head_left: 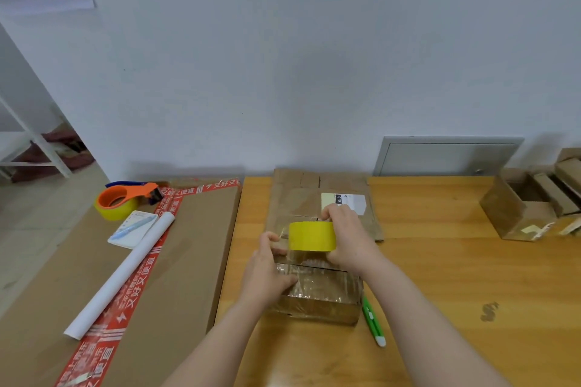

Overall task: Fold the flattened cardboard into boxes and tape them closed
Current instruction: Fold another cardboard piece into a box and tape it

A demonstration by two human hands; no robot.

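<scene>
My right hand [349,236] curls its fingers round the yellow roll of clear packing tape [311,236], held on edge just above the small brown cardboard box [320,295]. My left hand [267,273] pinches the tape's loose end between thumb and forefinger, its other fingers lying on the box's taped top. That box sits on the wooden table [440,261] right under my fingers, flaps down and inside hidden; well off beyond my right fingers, an open cardboard box [503,214] holds folded cardboard pieces.

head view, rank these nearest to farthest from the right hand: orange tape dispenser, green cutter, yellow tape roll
1. yellow tape roll, gripped in the right hand
2. green cutter, just right of the box
3. orange tape dispenser, far left
</scene>
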